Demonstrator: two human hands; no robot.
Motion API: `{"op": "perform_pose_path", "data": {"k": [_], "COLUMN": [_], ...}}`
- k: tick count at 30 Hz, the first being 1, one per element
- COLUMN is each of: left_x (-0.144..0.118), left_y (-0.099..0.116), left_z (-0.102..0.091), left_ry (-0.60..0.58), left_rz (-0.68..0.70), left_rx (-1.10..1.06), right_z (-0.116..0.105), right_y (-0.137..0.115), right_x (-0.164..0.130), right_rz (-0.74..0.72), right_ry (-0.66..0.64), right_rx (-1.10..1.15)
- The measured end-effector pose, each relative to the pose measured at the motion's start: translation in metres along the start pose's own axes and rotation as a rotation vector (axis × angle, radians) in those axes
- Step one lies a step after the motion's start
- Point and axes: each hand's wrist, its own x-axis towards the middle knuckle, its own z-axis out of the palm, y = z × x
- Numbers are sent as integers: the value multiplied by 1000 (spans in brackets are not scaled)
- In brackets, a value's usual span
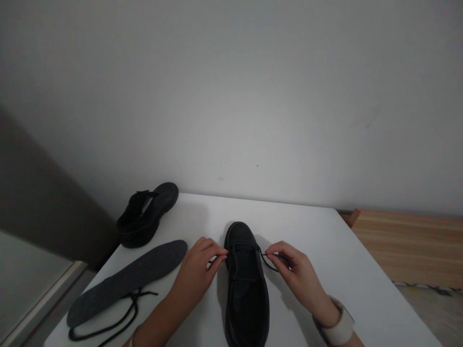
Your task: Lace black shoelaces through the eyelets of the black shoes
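A black shoe lies in front of me with its toe pointing away and its opening facing up. My left hand is beside its left edge, thumb and forefinger pinched on a dark lace end at the front of the shoe. On the other side, my right hand pinches a black shoelace that runs out from the shoe's right edge and hangs in a small loop. The fingers of both hands are closed. How the lace passes through the shoe is hard to make out.
A second black shoe stands at the table's back left corner. Nearer lies a dark grey insole, with another black shoelace beside it. The white table meets a wall at the back; a wooden surface lies beyond its right edge.
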Motion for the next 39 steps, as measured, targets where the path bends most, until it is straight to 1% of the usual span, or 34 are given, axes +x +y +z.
{"op": "perform_pose_path", "data": {"k": [6, 12, 17, 21, 24, 26, 28, 33, 39], "left_x": [0, -1, -4, -3, -1, 0, 0, 0, 4], "left_y": [1, -5, -8, -6, -5, -5, -4, 1, 7], "left_z": [-1, 5, 8, 9, 10, 11, 10, 9, 7], "left_ry": [-21, -20, -12, -34, 1, 52, 67, -53, -100], "left_rz": [2, 20, 22, 42, 48, 57, 66, 27, -46], "left_rx": [6, 49, 97, 92, 110, 163, 213, 202, 142], "right_z": [3, 8, 12, 12, 11, 12, 12, 13, 15], "right_y": [1, 6, 2, 0, 0, 1, 2, 0, -4], "right_x": [1, 2, 3, 3, 3, 3, 3, 3, 2], "right_rz": [-3, -31, -61, -74, -133, -184, -207, -199, -151], "right_ry": [-36, -75, -95, -100, -66, -26, -5, -3, -17], "right_rx": [-38, -84, -104, -118, -127, -141, -155, -154, -148]}}
